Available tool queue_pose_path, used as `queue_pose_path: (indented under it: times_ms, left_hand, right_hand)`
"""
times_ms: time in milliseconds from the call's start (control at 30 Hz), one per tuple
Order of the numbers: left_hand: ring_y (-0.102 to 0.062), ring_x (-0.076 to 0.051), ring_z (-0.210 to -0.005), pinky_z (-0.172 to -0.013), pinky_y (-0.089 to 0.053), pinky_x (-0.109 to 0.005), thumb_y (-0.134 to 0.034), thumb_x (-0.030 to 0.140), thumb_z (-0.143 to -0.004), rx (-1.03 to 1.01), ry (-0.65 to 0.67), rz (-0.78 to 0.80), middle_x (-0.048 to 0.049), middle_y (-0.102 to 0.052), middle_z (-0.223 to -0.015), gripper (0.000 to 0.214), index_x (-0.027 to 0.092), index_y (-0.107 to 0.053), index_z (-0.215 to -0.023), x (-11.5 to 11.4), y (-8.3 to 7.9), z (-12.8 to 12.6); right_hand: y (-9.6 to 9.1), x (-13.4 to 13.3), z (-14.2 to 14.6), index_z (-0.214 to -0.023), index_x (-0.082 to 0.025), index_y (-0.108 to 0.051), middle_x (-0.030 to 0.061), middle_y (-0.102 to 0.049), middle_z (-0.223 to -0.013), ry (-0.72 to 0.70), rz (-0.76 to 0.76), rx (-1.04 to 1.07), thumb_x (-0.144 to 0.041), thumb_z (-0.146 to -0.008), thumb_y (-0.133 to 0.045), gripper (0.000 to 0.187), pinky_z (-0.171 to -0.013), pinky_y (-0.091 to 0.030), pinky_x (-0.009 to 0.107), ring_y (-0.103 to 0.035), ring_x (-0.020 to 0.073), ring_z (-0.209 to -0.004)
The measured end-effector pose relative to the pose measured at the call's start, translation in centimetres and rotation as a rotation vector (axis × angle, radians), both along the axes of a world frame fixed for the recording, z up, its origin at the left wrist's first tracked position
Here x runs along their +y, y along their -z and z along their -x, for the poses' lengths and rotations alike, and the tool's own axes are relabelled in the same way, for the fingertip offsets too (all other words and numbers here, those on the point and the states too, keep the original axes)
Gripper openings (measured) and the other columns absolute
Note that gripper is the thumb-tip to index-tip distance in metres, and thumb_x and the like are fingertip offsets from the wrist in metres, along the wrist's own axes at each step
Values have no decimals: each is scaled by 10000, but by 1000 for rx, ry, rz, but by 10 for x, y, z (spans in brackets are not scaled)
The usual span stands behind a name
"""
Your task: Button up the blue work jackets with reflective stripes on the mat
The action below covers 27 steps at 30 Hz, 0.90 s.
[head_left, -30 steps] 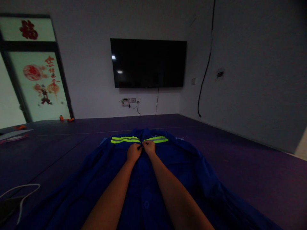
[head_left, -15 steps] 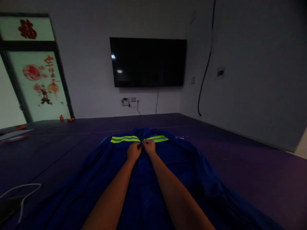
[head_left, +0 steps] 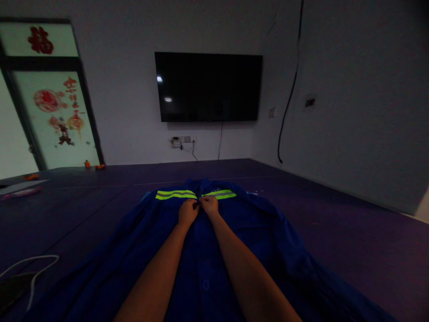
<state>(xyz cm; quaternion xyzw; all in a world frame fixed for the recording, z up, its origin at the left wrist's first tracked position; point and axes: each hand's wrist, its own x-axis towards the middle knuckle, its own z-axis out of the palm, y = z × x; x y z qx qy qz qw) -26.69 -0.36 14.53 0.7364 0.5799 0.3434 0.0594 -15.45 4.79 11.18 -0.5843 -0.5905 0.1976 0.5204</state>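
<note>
A dark blue work jacket [head_left: 258, 228] lies spread out on the purple surface, its collar at the far end. Across its chest run yellow-green reflective strips [head_left: 176, 194] with a grey band. My left hand [head_left: 188, 212] is closed on the front edge of the jacket, just below the gap between the strips. Right beside it, my right hand [head_left: 210, 205] pinches the same front edge, the fingertips of both almost touching. What exactly lies between the fingertips is too small and dark to make out. Lower on the front a button or buttonhole [head_left: 205, 285] shows.
A white cable [head_left: 40, 257] and a dark flat object [head_left: 16, 286] lie at the lower left. Farther left is a pale flat item [head_left: 23, 185]. Small orange things [head_left: 87, 164] stand near the glass door [head_left: 50, 112]. A television [head_left: 209, 87] hangs on the far wall.
The view has shifted very slightly. Both hands stay at the same spot on the jacket front, with no clear movement of the cloth.
</note>
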Motion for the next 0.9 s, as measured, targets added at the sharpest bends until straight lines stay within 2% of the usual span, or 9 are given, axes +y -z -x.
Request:
queue_pose_path:
  times_ms: [400, 700, 900]
  left_hand:
    - [-580, -152, -794, -699, -400, -236, -549, 229, -767, 96, 38, -19, -51, -659, -836, 128, 172, -655, -813, -1, -1, 1]
    - [-588, -148, -829, -737, -409, -237, -519, 230, -793, 116, 91, -21, -54, -662, -905, 179, 188, -660, -895, -2, -1, 0]
    - [-588, -166, -804, -695, -404, -248, -489, 285, -807, 190, 65, 0, -65, -656, -849, 206, 170, -660, -814, -3, -4, -1]
  right_hand:
    - [2, 2, -1, -684, -153, -690, 37, -685, -652, -8, -9, 10, -295, -725, -520, 226, -502, -430, 200, -618, 149, -581]
    - [2, 3, -2, -679, -159, -686, 35, -683, -650, 5, -13, 18, -265, -713, -512, 207, -530, -453, 228, -616, 158, -585]
    - [-4, -3, -2, -658, -149, -683, 46, -678, -628, 39, -16, 16, -304, -710, -511, 237, -523, -435, 222, -616, 167, -589]
